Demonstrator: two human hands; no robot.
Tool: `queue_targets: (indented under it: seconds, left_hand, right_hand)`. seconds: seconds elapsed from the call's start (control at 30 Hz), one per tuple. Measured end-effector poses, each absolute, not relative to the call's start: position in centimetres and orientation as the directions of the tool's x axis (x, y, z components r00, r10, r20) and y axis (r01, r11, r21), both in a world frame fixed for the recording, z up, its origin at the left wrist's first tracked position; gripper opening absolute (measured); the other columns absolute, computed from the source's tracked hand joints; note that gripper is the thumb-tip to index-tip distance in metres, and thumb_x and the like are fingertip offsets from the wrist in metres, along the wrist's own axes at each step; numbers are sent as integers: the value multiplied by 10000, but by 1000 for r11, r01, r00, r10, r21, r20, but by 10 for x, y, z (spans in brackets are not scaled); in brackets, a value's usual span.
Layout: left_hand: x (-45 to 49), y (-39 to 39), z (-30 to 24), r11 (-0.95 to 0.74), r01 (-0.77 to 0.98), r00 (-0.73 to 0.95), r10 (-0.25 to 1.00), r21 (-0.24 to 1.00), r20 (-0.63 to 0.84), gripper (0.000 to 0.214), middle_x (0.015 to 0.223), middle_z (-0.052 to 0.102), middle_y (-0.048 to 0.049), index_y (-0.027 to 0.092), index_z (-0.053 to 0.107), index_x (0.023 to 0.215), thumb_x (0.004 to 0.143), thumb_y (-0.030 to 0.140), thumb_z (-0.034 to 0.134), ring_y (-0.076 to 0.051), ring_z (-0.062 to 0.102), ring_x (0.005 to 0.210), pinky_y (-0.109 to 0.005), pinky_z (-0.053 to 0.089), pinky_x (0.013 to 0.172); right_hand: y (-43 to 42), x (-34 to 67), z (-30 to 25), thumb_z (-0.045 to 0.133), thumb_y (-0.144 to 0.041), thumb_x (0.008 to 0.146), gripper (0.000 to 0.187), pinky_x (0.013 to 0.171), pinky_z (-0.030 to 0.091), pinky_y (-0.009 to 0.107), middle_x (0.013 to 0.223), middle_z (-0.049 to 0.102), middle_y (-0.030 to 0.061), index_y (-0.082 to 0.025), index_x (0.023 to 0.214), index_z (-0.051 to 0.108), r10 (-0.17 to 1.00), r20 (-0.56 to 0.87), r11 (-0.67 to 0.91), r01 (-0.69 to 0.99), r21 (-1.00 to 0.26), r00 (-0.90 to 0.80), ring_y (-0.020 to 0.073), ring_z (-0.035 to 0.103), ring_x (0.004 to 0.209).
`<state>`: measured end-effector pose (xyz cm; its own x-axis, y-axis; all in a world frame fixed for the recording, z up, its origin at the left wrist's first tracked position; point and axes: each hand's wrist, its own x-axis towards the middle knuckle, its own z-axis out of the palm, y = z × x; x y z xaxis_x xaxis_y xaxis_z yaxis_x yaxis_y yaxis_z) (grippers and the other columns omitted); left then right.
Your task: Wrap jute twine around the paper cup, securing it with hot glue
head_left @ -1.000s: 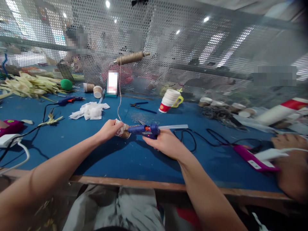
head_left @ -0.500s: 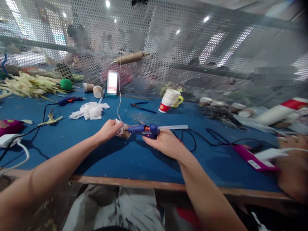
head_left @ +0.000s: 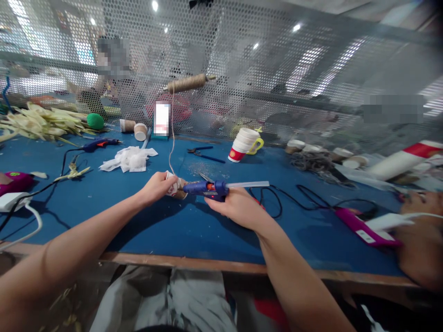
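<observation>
My left hand point(head_left: 157, 186) is closed around a paper cup point(head_left: 180, 192) that lies on its side, partly wrapped in brown twine. From the cup a strand of twine point(head_left: 172, 138) runs up to a twine roll point(head_left: 187, 84) on a stick at the mesh screen. My right hand point(head_left: 238, 205) grips a blue hot glue gun point(head_left: 206, 188), with a clear glue stick poking out of its back. The gun's nozzle points left, right at the cup's side; whether it touches cannot be made out. Behind the gun lie scissors point(head_left: 206, 177), partly hidden.
Pliers point(head_left: 207, 154), stacked paper cups point(head_left: 244, 144), white tissue point(head_left: 129, 159) and a phone point(head_left: 161, 119) stand or lie farther back. A second glue gun point(head_left: 100, 144) is at left. Power strips point(head_left: 367, 228) and cables lie at both sides. Another person's hand point(head_left: 420, 207) is at far right.
My hands, the cup and the glue gun stay almost in place; the gun has shifted very slightly. The other person's hand at far right has moved a little.
</observation>
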<state>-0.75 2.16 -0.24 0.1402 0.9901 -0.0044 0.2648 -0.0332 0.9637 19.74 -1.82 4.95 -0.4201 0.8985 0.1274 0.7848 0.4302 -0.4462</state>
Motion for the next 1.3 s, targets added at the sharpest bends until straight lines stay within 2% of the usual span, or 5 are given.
queue_targets:
  seconds: [0.27,0.63,0.77,1.0,1.3]
  left_hand:
    - [-7,23,-4,-49,294,127,992,954,12,283,524,538,-6,119,582,602,672,374,481,-105,448,489,-215,331,473]
    - [-9,20,-6,-143,448,167,983,883,74,367,534,499,-3,116,575,622,721,431,415,-109,423,515,-226,346,502]
    - [-9,18,-5,-181,472,188,977,863,102,367,532,490,0,124,556,597,729,431,405,-106,413,514,-226,344,504]
    - [-9,19,-5,-159,482,177,981,862,82,352,527,465,13,129,552,605,725,423,401,-105,398,506,-224,312,487]
    - [-8,16,-4,-204,438,196,972,876,129,320,511,483,16,134,539,557,722,389,437,-97,400,505,-222,311,505]
  right_hand:
    - [-19,196,54,493,-296,729,229,516,328,237,470,479,-22,-183,532,464,907,147,416,783,-463,-395,119,451,505]
    - [-14,195,55,497,-255,714,269,505,355,239,427,461,-23,-185,461,435,902,249,431,734,-525,-352,109,436,466]
    - [-12,195,55,513,-250,703,261,481,356,234,408,453,-29,-184,464,432,911,229,412,734,-540,-343,101,426,433]
    - [-18,198,58,516,-298,709,236,419,360,221,405,474,-30,-176,512,473,940,101,311,699,-644,-325,95,439,379]
    - [-11,195,57,537,-313,684,238,379,361,209,389,470,-23,-166,507,477,963,75,244,721,-648,-259,93,445,345]
